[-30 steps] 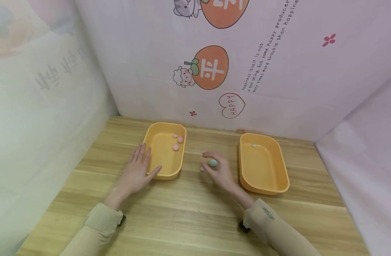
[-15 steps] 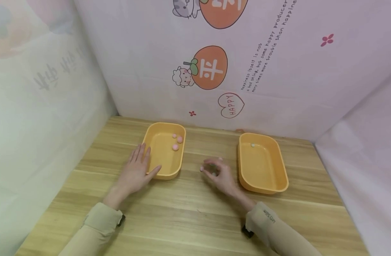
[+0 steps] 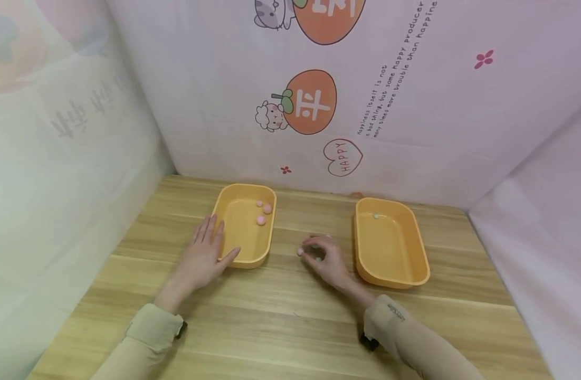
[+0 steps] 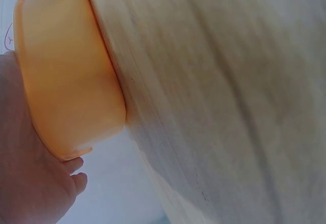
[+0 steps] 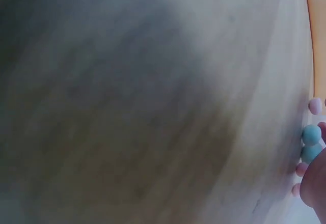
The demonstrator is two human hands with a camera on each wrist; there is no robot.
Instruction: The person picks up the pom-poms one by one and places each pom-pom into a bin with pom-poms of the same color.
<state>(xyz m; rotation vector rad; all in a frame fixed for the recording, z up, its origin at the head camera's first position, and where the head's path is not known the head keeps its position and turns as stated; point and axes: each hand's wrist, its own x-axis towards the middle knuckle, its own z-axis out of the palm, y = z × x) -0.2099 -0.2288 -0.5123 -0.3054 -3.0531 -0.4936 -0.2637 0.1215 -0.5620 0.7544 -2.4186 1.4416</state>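
My left hand (image 3: 201,258) rests at the near left rim of the left yellow tray (image 3: 245,263), fingers straight and thumb along the front edge. Inside that tray lie small pink balls, one of them a larger pink ball (image 3: 261,220). My right hand (image 3: 333,265) is low over the table between both trays, its fingers and thumb curved over a cluster of balls. A pink ball (image 3: 301,252) sits by its fingertips. In the right wrist view, a light blue ball (image 5: 311,135) and other balls show beside the fingers. Whether any ball is pinched is hidden.
On the right stands another yellow tray (image 3: 390,248), with a small pale green ball (image 3: 376,216) at its far end. Cloth with printed drawings (image 3: 314,100) hangs behind and beside the wooden table (image 3: 271,327).
My right hand has lowered over the balls, and its thumb and fingertips have drawn closer together. The blue ball it was over is now mostly covered. My left hand has stayed in place.
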